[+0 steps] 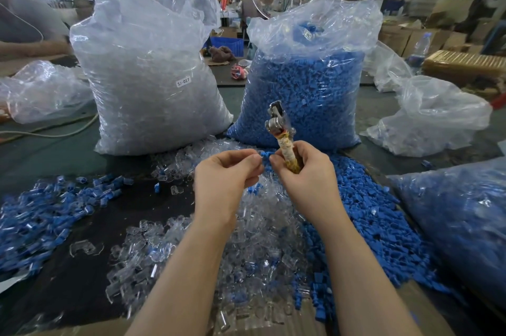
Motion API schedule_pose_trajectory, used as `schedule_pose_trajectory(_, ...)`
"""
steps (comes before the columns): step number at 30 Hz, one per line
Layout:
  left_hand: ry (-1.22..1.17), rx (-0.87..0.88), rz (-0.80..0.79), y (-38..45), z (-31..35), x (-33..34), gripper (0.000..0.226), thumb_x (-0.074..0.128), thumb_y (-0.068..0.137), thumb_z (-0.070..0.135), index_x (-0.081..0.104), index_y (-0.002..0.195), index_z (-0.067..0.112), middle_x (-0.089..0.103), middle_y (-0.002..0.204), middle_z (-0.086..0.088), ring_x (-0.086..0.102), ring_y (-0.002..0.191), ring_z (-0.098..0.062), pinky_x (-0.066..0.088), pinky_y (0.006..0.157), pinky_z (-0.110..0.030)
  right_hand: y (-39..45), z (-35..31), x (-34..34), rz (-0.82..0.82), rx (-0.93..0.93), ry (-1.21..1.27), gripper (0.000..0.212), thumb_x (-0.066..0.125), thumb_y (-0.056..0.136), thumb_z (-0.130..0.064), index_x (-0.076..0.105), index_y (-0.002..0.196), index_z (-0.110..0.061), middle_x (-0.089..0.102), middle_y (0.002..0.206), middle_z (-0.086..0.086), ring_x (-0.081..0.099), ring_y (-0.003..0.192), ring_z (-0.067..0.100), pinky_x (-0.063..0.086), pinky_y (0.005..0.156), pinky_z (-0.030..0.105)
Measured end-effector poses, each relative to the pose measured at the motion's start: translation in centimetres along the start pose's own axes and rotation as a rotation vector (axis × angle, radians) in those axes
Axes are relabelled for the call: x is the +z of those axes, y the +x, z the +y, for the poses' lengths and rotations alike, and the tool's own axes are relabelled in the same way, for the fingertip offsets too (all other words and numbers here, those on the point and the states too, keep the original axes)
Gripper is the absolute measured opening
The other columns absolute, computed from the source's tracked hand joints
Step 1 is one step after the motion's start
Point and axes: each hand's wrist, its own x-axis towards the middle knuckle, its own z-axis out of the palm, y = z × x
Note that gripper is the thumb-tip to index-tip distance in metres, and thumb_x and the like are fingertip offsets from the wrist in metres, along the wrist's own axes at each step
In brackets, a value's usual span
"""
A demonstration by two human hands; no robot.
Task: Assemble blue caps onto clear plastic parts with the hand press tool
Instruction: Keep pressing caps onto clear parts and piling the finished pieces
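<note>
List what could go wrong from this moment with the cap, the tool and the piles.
1. The blue cap is only pinched between fingertips of the left hand and right hand; it could slip into the loose clear parts below.
2. The right hand also grips the hand press tool, so its hold may be awkward and the cap could seat crooked.

The one camera sits on my head. It looks forward and down, close over my hands [262, 171] and the table [49, 149].

Daylit factory hall, cardboard boxes [394, 40] stacked right.
</note>
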Motion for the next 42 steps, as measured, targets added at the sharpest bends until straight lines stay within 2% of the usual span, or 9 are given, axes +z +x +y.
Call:
schedule_pose_trajectory(6, 0.126, 0.094, 0.004, -0.5, 0.1, 0.4, 0.006, 0.076, 0.082, 0.004, 0.075, 0.082, 0.009, 0.075, 0.07, -0.004, 0.072, 0.068, -0.012, 0.057, 0.062, -0.019, 0.0, -0.2, 0.0, 0.051, -0.02, -0.058, 0.024, 0.069, 0.088, -0.03, 0.051, 0.072, -0.03, 0.055, 0.061, -0.012, 0.052, 0.06, -0.002, 0.037, 0.052, 0.011)
schedule_pose_trajectory(12, 0.252, 0.179, 0.018, -0.6, -0.2, 0.7, 0.012, 0.078, 0.08, 0.008, 0.076, 0.077, 0.02, 0.074, 0.07, 0.001, 0.072, 0.074, -0.021, 0.061, 0.073, -0.036, 0.0, -0.3, 0.4, 0.053, 0.007, -0.092, 0.025, 0.068, 0.086, -0.028, 0.049, 0.07, -0.032, 0.055, 0.058, -0.013, 0.053, 0.061, -0.006, 0.036, 0.052, 0.009)
schedule_pose_trajectory(18, 0.397, 0.31, 0.055, -0.4, -0.6, 0.6, 0.018, 0.078, 0.079, 0.013, 0.071, 0.073, 0.028, 0.072, 0.068, 0.015, 0.068, 0.066, 0.0, 0.054, 0.063, -0.016, 0.2, -0.3, 0.0, -0.086, 0.037, 0.033, 0.007, 0.067, 0.087, -0.023, 0.062, 0.082, -0.025, 0.06, 0.063, -0.023, 0.051, 0.054, -0.002, 0.036, 0.05, 0.011)
schedule_pose_trajectory(21, 0.404, 0.324, 0.079, -0.3, -0.7, 0.5, 0.017, 0.08, 0.079, 0.016, 0.07, 0.071, 0.028, 0.071, 0.066, 0.014, 0.068, 0.065, -0.003, 0.055, 0.063, -0.02, 0.2, -0.3, -0.2, -0.146, 0.071, 0.097, 0.005, 0.065, 0.087, -0.019, 0.065, 0.085, -0.024, 0.059, 0.059, -0.018, 0.047, 0.05, 0.0, 0.036, 0.05, 0.016)
schedule_pose_trajectory(24, 0.382, 0.299, 0.068, -0.2, -0.7, 0.4, 0.015, 0.077, 0.082, 0.012, 0.07, 0.075, 0.023, 0.072, 0.068, 0.008, 0.07, 0.067, -0.007, 0.058, 0.067, -0.027, 0.1, -0.5, -0.5, -0.2, 0.104, 0.145, 0.007, 0.064, 0.087, -0.018, 0.068, 0.086, -0.024, 0.061, 0.061, -0.01, 0.047, 0.053, 0.001, 0.041, 0.053, 0.023)
schedule_pose_trajectory(28, 0.212, 0.227, 0.034, -0.2, -0.5, 0.3, 0.008, 0.072, 0.085, 0.004, 0.07, 0.081, 0.01, 0.073, 0.071, -0.004, 0.071, 0.066, -0.009, 0.057, 0.065, -0.02, 0.0, -0.5, -1.2, -0.279, 0.141, 0.145, 0.005, 0.065, 0.085, -0.02, 0.067, 0.085, -0.025, 0.068, 0.082, 0.009, 0.057, 0.069, 0.015, 0.054, 0.074, 0.045)
schedule_pose_trajectory(31, 0.068, 0.184, 0.016, -0.2, -0.2, 0.3, 0.009, 0.068, 0.087, -0.001, 0.068, 0.082, 0.007, 0.072, 0.073, -0.007, 0.07, 0.064, -0.01, 0.057, 0.066, -0.019, 0.0, 0.0, -1.7, -0.37, 0.161, 0.129, 0.006, 0.067, 0.082, -0.021, 0.067, 0.086, -0.026, 0.067, 0.079, 0.003, 0.059, 0.072, 0.017, 0.054, 0.08, 0.047)
schedule_pose_trajectory(36, -0.013, 0.186, 0.011, 0.0, -0.1, 0.0, 0.009, 0.066, 0.088, -0.001, 0.067, 0.083, 0.007, 0.072, 0.067, 0.0, 0.069, 0.063, -0.008, 0.055, 0.063, -0.016, 0.0, 0.2, -2.0, -0.446, 0.166, 0.099, 0.011, 0.069, 0.083, -0.015, 0.066, 0.091, -0.022, 0.068, 0.091, 0.011, 0.061, 0.079, 0.026, 0.052, 0.081, 0.046)
schedule_pose_trajectory(42, -0.056, 0.173, 0.016, 0.2, -0.1, -0.2, 0.011, 0.065, 0.089, 0.0, 0.067, 0.082, 0.009, 0.07, 0.069, 0.0, 0.068, 0.063, -0.007, 0.053, 0.063, -0.016, 0.0, 0.2, -2.1, -0.535, 0.161, 0.068, 0.013, 0.068, 0.085, -0.013, 0.063, 0.092, -0.023, 0.059, 0.078, -0.008, 0.053, 0.068, 0.009, 0.045, 0.07, 0.031)
